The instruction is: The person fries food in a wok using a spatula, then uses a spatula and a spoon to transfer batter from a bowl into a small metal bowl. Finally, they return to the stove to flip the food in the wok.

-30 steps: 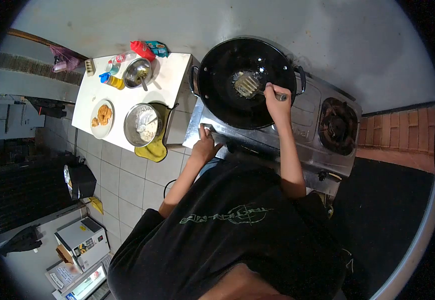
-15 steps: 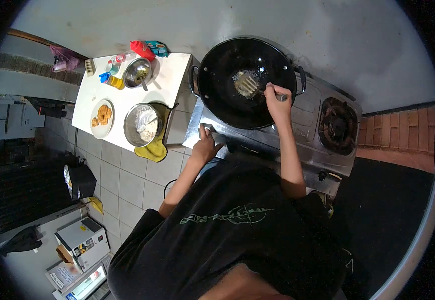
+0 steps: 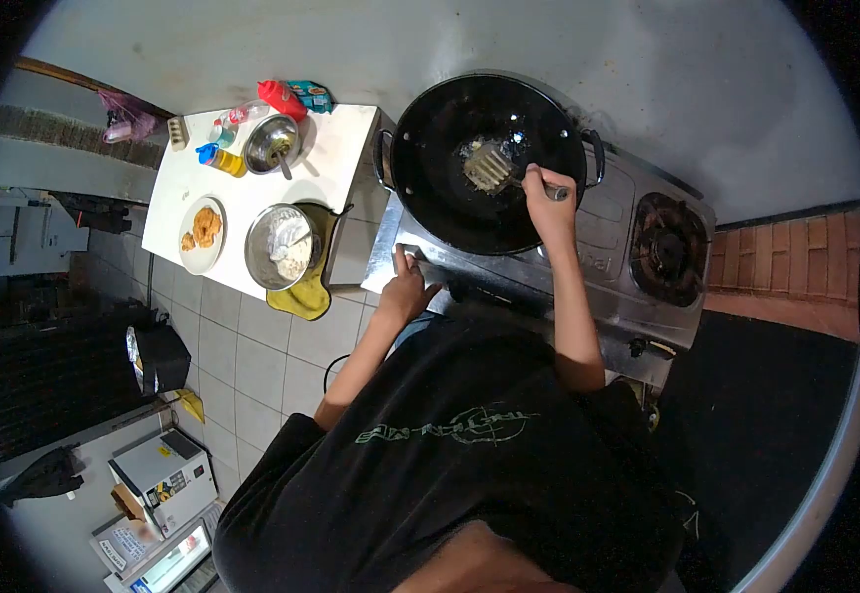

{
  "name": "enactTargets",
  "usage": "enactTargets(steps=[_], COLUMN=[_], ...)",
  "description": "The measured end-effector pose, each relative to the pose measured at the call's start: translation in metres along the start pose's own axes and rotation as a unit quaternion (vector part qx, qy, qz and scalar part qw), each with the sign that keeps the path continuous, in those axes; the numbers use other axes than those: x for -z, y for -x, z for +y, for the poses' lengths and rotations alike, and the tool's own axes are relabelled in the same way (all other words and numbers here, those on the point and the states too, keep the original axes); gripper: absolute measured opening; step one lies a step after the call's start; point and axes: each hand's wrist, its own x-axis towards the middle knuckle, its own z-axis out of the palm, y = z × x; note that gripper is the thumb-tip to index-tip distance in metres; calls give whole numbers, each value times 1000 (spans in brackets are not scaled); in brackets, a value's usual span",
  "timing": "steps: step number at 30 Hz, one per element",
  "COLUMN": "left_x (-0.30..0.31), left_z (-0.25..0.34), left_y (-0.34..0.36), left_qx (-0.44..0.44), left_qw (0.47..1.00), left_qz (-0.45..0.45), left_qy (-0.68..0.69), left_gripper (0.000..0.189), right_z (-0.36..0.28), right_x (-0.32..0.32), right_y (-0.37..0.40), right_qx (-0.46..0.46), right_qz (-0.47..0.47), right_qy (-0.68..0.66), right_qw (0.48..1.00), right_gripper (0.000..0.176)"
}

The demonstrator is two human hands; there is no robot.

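My right hand (image 3: 551, 198) is wrapped round the handle of a slotted spatula (image 3: 490, 170). The spatula's head is down in a large black wok (image 3: 440, 212), over a pale battered piece (image 3: 484, 178) sitting in what looks like oil. The wok stands on a steel gas stove (image 3: 588, 267). On the stove's front left corner rests my left hand (image 3: 405, 295), its fingers stretched out and holding nothing.
A bare burner (image 3: 667, 247) lies right of the wok. On the white table (image 3: 237, 198) at left stand a plate of fried pieces (image 3: 204, 233), a bowl of white batter (image 3: 282, 245) on a yellow cloth (image 3: 301, 300), a smaller steel bowl (image 3: 272, 144) and several bottles.
The spatula's head has shifted very slightly in the wok. Both hands stay in almost the same place.
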Motion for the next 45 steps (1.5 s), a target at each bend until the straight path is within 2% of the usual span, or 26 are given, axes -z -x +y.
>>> enactTargets(steps=[11,17,22,32,37,45], left_x=[3,0,-7,-1,-18,-12], left_z=[1,0,-5,0,-10,-7], left_y=[0,-1,-2,0,-5,-4], left_qx=[10,5,-6,8,-17,-5], left_qw=[1000,1000,1000,1000,1000,1000], left_qz=[-20,-20,1,-12,24,5], left_qy=[5,3,6,4,-2,-1], left_gripper=[84,85,85,86,86,86], right_z=[-4,-8,0,-3,5,1], right_x=[2,2,2,2,2,1], right_y=[1,2,0,1,-1,1], right_qx=[-14,8,-7,-13,-7,5], right_qz=[-6,3,-1,-2,-3,4], right_qy=[16,17,21,19,24,25], right_qw=[1000,1000,1000,1000,1000,1000], right_gripper=[33,32,32,33,32,32])
